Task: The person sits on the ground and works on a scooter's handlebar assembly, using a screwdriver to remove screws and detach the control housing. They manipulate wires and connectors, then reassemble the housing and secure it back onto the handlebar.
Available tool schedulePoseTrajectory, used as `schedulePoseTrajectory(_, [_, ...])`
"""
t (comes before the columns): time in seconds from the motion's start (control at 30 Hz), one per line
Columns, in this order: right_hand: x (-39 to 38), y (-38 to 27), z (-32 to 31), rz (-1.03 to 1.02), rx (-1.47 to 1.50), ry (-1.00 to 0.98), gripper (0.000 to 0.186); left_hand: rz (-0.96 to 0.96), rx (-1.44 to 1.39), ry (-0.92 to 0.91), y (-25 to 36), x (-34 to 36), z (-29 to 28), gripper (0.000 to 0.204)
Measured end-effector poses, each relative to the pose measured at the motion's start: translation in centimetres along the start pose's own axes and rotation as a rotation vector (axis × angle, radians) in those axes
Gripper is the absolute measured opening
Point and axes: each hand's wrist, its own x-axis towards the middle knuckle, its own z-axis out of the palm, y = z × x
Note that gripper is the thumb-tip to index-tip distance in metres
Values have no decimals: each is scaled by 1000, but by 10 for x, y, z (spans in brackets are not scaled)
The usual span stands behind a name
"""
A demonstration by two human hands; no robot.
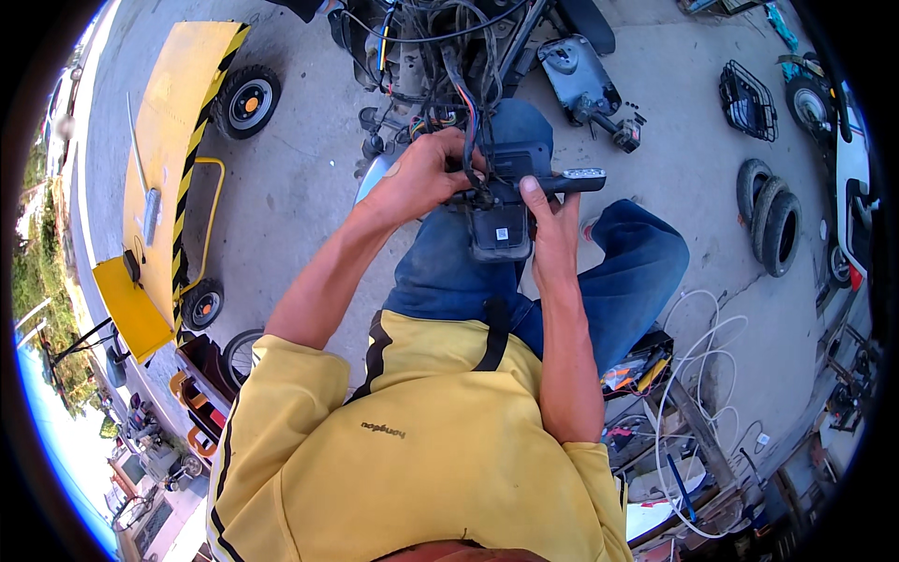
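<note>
Gripping a black module (506,201), both hands (487,187) closed.

Tight ahead, open floor to the sides

My hands (487,187) meet a tangle of wires (440,47) straight ahead. I see bare concrete floor (300,178) to the left, before the yellow ramp (169,122). Right, stacked tyres (770,220) and a wire basket (747,100) crowd the way.

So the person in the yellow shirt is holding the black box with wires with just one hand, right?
Not quite. The head view shows both hands on the black box with wires: the left hand grips it by the wires and the right hand holds its other side. The shirt is yellow.
</note>
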Motion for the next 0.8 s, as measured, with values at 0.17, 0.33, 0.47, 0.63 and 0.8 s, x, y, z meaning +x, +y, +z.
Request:
schedulePoseTrajectory(0.17, [9, 2, 12, 5, -157, 116, 80, -49, -30, -35, -4, 4, -1, 18])
schedulePoseTrajectory(0.33, [13, -27, 10, 165, -180, 36, 69, -115, 34, -96, -6, 6, -5, 19])
schedulePoseTrajectory(0.47, [24, -15, -1, 157, -293, 29, 66, -159, 70, -98, -3, 8, 1, 20])
schedulePoseTrajectory(0.63, [16, -5, -1, 104, -95, 41, 69, 56, 119, -49, -7, -6, -2, 35])
schedulePoseTrajectory(0.8, [14, -3, -2, 95, -80, 23, 74, 90, 167, 2, 3, -33, -5, 51])
